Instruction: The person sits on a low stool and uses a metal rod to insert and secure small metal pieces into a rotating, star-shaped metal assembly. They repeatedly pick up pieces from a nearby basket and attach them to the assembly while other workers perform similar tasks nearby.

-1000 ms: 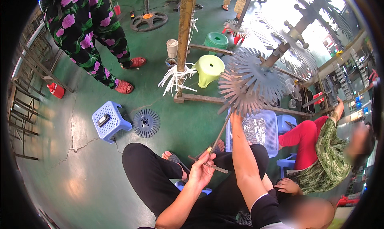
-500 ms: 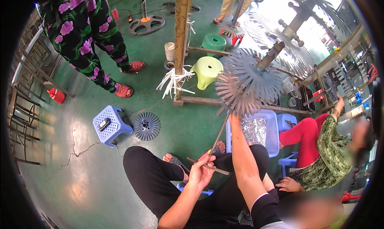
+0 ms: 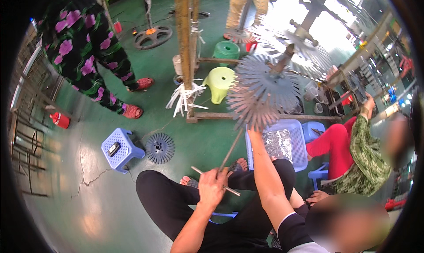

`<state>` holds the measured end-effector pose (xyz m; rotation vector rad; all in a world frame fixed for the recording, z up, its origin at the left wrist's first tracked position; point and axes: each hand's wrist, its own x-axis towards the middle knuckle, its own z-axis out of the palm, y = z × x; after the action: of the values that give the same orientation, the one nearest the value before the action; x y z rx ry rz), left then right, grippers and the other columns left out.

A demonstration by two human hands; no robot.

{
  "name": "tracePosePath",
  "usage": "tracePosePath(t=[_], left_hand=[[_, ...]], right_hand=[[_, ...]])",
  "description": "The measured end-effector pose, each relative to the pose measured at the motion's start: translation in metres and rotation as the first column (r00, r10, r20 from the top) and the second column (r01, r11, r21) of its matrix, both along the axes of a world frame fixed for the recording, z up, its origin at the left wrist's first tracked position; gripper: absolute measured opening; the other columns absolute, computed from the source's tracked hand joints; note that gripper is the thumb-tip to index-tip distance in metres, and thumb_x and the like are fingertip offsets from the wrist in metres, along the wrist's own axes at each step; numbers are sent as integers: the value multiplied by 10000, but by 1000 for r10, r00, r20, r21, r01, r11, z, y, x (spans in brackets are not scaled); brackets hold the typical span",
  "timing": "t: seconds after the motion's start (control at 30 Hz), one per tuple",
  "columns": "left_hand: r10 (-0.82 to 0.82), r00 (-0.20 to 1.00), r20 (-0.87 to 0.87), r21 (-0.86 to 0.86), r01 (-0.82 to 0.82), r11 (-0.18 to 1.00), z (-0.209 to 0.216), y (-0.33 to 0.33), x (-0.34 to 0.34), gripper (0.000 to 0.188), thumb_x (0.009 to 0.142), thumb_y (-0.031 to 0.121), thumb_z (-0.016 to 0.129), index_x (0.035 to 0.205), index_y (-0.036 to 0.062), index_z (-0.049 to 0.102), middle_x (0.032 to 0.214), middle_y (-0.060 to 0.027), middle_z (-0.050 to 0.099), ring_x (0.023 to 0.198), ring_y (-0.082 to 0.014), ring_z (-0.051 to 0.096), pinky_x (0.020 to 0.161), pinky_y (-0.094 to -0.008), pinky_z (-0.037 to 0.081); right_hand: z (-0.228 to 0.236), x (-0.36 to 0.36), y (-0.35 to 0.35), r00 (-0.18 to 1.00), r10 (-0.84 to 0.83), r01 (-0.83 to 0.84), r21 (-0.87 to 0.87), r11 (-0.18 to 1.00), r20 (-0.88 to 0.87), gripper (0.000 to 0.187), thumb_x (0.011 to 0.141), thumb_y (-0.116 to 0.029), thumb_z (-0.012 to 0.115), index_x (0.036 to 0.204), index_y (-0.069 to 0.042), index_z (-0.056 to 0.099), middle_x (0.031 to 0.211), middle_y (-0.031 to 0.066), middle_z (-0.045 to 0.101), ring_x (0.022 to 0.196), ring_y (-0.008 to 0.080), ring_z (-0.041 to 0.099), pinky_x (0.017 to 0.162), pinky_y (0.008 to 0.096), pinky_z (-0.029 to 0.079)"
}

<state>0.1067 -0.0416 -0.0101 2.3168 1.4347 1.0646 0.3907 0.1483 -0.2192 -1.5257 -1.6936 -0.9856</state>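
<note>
I sit with black-trousered legs stretched over the green floor. My left hand (image 3: 213, 186) is closed around thin metal rods (image 3: 229, 152); one lies crosswise, another slants up to the right. My right hand (image 3: 254, 131) reaches up, its fingers at the lower edge of a grey spoked disc (image 3: 249, 106) bristling with rods. That disc hangs on a slanted pole together with a larger grey disc (image 3: 269, 78) just above it. Whether the right hand's fingers pinch a rod cannot be seen.
A blue basket (image 3: 297, 161) of shiny rods stands by my right knee. On the left are a blue stool (image 3: 119, 149) and a grey disc (image 3: 160, 148) on the floor. A wooden post (image 3: 183, 41), lime stool (image 3: 219, 83), a standing person (image 3: 88, 54) and a seated person (image 3: 353, 151) are near.
Both hands keep their places and grips. Only the picture has drifted slightly as my head moved.
</note>
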Motion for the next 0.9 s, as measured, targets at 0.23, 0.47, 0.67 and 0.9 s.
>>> tracePosePath(t=[0.23,0.47,0.67,0.9], left_hand=[[82,994,-71,-136,-91,987,-20,-9,-5,537,652,-46,541,1175,75,564,1037,-112,575,904,-295,517,826,-416,387],[275,845,458,-351,-113,930,-15,-66,10,436,781,88,601,1194,21,476,1165,-158,524,1034,-318,525,924,-440,407],[807,-52,589,-500,761,414,-1,-32,8,400,950,429,412,1217,137,473,1090,-159,600,914,-256,613,775,-449,523],[459,321,828,-551,316,772,-8,-9,10,374,862,-53,539,1207,38,426,1005,-180,623,759,-207,637,703,-337,552]], right_hand=[[48,-54,15,975,178,-152,189,970,-132,415,696,-161,651,1102,-93,604,1211,127,541,1188,306,473,977,487,379],[-29,-19,18,995,-26,20,-65,998,-95,510,558,-219,690,1058,-146,624,1218,75,568,1166,298,509,971,548,363],[-32,-41,20,996,27,-32,-59,998,-85,517,480,-274,739,986,-196,663,1198,70,591,1143,341,527,994,617,325],[-14,-34,18,988,120,-117,38,992,-93,511,563,-233,724,1061,-167,630,1222,82,575,1120,344,550,967,582,375]])
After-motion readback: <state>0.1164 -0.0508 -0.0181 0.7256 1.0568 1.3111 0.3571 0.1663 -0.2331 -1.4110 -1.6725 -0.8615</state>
